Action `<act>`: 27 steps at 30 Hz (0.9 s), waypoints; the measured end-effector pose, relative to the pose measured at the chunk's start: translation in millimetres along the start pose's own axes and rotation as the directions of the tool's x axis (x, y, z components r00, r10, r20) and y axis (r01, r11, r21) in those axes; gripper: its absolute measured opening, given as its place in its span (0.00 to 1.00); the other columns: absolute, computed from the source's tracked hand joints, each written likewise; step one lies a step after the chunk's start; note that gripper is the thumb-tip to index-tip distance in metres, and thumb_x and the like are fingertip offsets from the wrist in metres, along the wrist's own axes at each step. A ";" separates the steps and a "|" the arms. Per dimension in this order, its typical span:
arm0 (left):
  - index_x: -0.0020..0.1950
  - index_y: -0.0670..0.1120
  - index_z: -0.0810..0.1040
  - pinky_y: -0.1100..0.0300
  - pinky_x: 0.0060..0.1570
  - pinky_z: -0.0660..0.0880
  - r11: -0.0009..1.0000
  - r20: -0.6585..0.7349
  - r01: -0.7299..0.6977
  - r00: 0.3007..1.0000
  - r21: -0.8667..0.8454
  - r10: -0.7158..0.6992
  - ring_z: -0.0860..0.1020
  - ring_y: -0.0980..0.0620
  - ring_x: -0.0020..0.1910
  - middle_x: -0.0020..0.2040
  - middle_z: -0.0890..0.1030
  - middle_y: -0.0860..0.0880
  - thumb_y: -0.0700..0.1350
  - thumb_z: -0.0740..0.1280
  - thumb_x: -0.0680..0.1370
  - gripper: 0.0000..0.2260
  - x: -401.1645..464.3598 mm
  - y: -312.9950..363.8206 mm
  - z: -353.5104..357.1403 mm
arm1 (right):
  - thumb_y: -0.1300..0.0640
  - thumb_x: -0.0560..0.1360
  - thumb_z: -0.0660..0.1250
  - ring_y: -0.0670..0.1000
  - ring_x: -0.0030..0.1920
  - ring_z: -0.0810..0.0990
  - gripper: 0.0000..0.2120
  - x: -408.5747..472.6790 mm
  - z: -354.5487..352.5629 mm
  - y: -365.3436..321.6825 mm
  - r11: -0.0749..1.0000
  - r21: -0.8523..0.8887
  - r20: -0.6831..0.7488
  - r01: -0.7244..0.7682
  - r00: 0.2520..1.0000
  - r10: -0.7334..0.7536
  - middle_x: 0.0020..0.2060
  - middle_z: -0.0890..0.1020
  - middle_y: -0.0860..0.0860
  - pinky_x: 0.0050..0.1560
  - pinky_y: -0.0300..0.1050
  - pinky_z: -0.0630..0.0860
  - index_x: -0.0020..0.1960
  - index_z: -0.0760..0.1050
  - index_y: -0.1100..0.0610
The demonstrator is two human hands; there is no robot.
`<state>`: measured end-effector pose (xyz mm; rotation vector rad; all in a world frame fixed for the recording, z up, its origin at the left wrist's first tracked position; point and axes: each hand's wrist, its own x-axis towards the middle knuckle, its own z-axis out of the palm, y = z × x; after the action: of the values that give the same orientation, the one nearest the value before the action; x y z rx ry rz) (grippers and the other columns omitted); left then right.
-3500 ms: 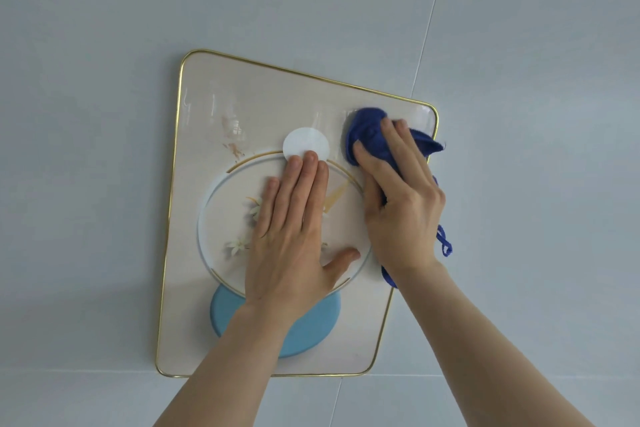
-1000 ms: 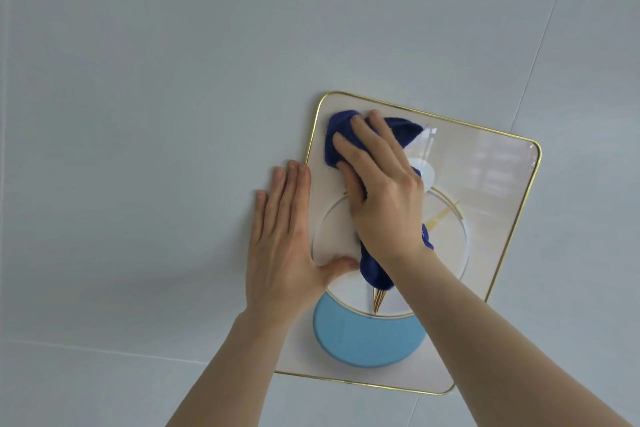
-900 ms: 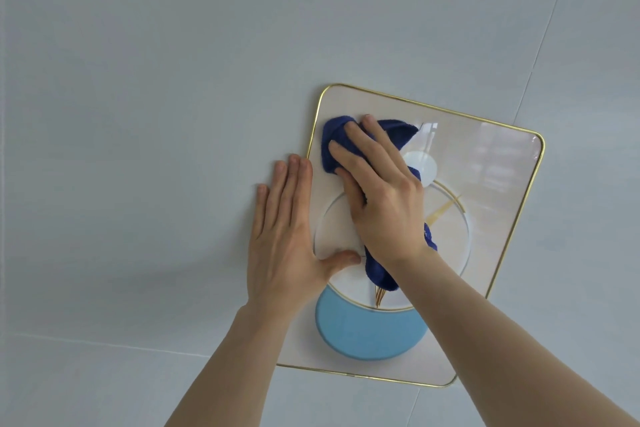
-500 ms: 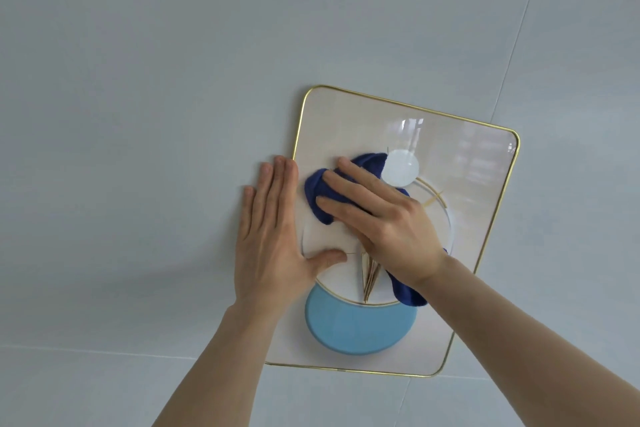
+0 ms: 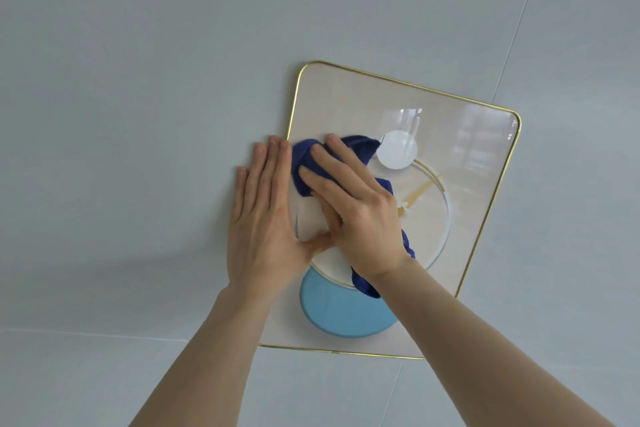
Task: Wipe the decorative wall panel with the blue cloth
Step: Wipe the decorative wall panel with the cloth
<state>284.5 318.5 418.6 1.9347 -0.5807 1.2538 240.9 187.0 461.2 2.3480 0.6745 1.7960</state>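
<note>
The decorative wall panel [image 5: 460,163] is a glossy cream rectangle with a thin gold rim, a white disc, a gold ring and a light blue disc. It hangs on the pale grey wall. My right hand [image 5: 356,215] presses the dark blue cloth [image 5: 304,163] flat against the panel's left half, near the left rim. A tail of the cloth hangs out below the wrist. My left hand [image 5: 263,218] lies flat with fingers spread over the panel's left edge, its thumb touching my right hand.
The pale grey tiled wall [image 5: 138,80] surrounds the panel, with thin grout lines running across below it and up on the right.
My right hand has slid the cloth from the panel's upper left down and further left, against my left hand's fingers. My left hand stays flat on the left edge.
</note>
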 end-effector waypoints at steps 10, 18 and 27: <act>0.83 0.44 0.48 0.55 0.82 0.43 0.999 0.120 -0.042 0.992 0.020 0.039 0.45 0.52 0.84 0.85 0.51 0.48 0.71 0.78 0.58 0.67 1.7 -10.0 -8.8 | 0.73 0.77 0.69 0.58 0.75 0.72 0.17 -30.7 -16.9 9.6 0.989 0.002 0.210 0.147 0.967 -0.144 0.68 0.81 0.53 0.64 0.53 0.78 0.62 0.83 0.59; 0.83 0.46 0.44 0.55 0.82 0.41 1.000 0.174 -0.023 0.984 0.009 0.021 0.42 0.55 0.83 0.85 0.48 0.50 0.67 0.81 0.55 0.69 0.9 -8.8 -13.8 | 0.65 0.74 0.74 0.60 0.57 0.78 0.15 -49.4 -28.6 8.4 0.950 -0.294 0.103 0.103 0.992 -0.076 0.61 0.85 0.50 0.54 0.53 0.73 0.59 0.84 0.52; 0.83 0.47 0.43 0.57 0.81 0.39 1.000 0.193 0.012 0.981 0.004 -0.013 0.41 0.56 0.83 0.84 0.48 0.51 0.64 0.83 0.54 0.71 0.3 -4.0 -17.1 | 0.66 0.72 0.77 0.59 0.45 0.77 0.16 -71.2 -34.9 -4.3 0.946 -0.207 0.101 -0.251 0.956 0.275 0.59 0.84 0.52 0.41 0.47 0.77 0.57 0.84 0.54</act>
<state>277.7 334.4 421.6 2.0730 -0.6634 1.0659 192.5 155.6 406.6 2.4870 0.1653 1.6945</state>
